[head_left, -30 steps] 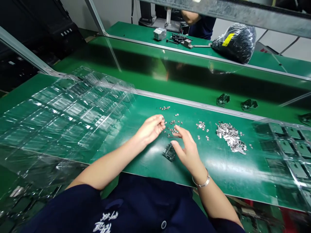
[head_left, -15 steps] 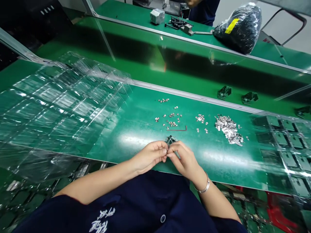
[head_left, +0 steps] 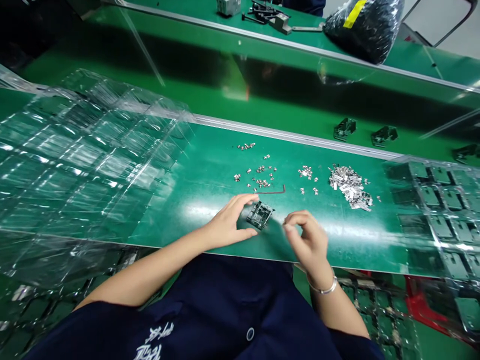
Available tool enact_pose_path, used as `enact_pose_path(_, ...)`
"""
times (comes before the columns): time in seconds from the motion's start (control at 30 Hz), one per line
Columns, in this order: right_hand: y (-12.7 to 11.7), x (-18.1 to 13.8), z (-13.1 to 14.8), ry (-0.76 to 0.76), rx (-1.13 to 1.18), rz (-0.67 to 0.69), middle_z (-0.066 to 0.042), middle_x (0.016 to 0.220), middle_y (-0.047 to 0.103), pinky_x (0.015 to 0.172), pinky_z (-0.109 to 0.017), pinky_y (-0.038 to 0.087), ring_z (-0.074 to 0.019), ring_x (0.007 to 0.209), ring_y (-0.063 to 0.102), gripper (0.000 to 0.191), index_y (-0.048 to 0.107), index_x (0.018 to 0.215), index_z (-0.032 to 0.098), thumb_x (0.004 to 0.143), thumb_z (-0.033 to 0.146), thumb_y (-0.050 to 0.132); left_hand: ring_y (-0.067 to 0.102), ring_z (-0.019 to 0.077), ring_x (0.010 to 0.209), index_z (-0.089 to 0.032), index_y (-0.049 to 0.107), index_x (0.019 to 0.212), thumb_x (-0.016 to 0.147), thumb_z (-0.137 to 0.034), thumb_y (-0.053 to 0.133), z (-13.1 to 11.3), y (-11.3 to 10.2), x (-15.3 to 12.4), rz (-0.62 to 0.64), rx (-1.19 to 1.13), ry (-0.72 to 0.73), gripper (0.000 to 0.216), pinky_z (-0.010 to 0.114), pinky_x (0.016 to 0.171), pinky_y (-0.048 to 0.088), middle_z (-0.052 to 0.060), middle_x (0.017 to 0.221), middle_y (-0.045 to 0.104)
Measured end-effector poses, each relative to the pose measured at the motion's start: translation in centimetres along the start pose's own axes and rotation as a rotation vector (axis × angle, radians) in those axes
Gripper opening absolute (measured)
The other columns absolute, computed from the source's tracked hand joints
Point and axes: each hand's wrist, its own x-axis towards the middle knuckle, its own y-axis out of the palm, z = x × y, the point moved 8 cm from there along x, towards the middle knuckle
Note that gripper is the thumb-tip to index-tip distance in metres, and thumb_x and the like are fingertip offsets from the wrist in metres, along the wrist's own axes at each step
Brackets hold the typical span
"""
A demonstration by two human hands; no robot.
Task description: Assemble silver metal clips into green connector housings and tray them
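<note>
1. The left hand [head_left: 227, 225] clasps a small black part [head_left: 259, 215] between thumb and fingers, on the green table [head_left: 210, 170] near its front edge.
2. The right hand [head_left: 308, 240] is just beside the part, on the side toward the right edge. Its fingertips are drawn together, but I cannot tell whether they pinch anything.
3. A hex key [head_left: 275, 190] and scattered metal bits [head_left: 262, 172] lie just behind the part, toward the back edge.
</note>
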Motion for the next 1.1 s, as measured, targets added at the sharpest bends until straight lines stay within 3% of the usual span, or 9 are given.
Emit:
enact_pose_path(0.1,-0.6,0.5,-2.8,0.157,0.016,-0.029,-0.002,0.078,0.058,0.067,-0.029,0.048,-0.0162,0.073,0.058,0.009,0.055,0.08,0.021,0.089,0.02,0.053,0.03,0.0303,0.137,-0.024,0.038,0.137,0.068,-0.026,0.071,1.5,1.2,1.6,0.162,0.242,0.007,0.076,0.046,0.113,0.025,0.011,0.146,0.037)
enact_pose_path(0.17,0.2,0.6,-3.5,0.15,-0.024,0.025,-0.004,0.088,0.06,0.076,-0.034,0.049,-0.0188,0.084,0.059,0.008,0.056,0.081,0.022,0.088,0.022,0.053,0.035,0.0298,0.134,-0.022,0.039,0.136,0.074,-0.026,0.066,2.1,2.0,2.0,0.187,0.263,0.005,0.067,0.046,0.111,0.03,0.012,0.142,0.041)
enact_pose_path(0.3,2.1,0.4,-3.0,0.045,-0.116,0.068,-0.007,0.103,0.059,0.091,-0.044,0.045,-0.0231,0.103,0.054,0.005,0.056,0.084,0.022,0.088,0.021,0.053,0.051,0.0256,0.115,-0.024,0.046,0.127,0.077,-0.024,0.059,1.1,2.3,1.4,0.08,0.264,0.07,0.052,0.04,0.099,0.042,0.01,0.123,0.052)
enact_pose_path(0.57,3.7,0.6,-1.6,-0.065,-0.119,0.104,-0.006,0.099,0.059,0.09,-0.042,0.044,-0.0223,0.103,0.054,0.007,0.054,0.086,0.023,0.088,0.017,0.051,0.054,0.0231,0.103,-0.024,0.046,0.118,0.076,-0.021,0.057,-0.4,1.8,0.3,0.005,0.271,0.103,0.043,0.035,0.091,0.044,0.007,0.11,0.055)
enact_pose_path(0.8,3.6,0.5,-1.6,-0.043,-0.106,0.083,-0.006,0.097,0.057,0.087,-0.04,0.044,-0.0214,0.099,0.054,0.009,0.052,0.086,0.023,0.088,0.014,0.05,0.055,0.0236,0.102,-0.024,0.046,0.115,0.075,-0.021,0.058,-0.4,2.0,0.1,-0.007,0.307,0.099,0.041,0.035,0.089,0.045,0.007,0.108,0.056)
enact_pose_path(0.97,3.7,0.5,-2.0,-0.003,-0.094,0.073,-0.006,0.095,0.056,0.085,-0.039,0.044,-0.0211,0.096,0.053,0.008,0.051,0.086,0.022,0.089,0.014,0.05,0.052,0.0277,0.108,-0.021,0.044,0.119,0.076,-0.024,0.059,-1.0,2.1,-0.4,-0.063,0.465,0.208,0.046,0.041,0.092,0.043,0.011,0.116,0.055)
enact_pose_path(1.1,3.8,0.7,-2.0,0.003,-0.044,0.073,-0.006,0.094,0.055,0.084,-0.038,0.045,-0.0206,0.094,0.054,0.008,0.051,0.086,0.022,0.09,0.015,0.049,0.054,0.0251,0.105,-0.021,0.045,0.117,0.073,-0.016,0.054,-1.6,2.0,-0.5,-0.051,0.436,0.249,0.045,0.039,0.09,0.046,0.01,0.112,0.057)
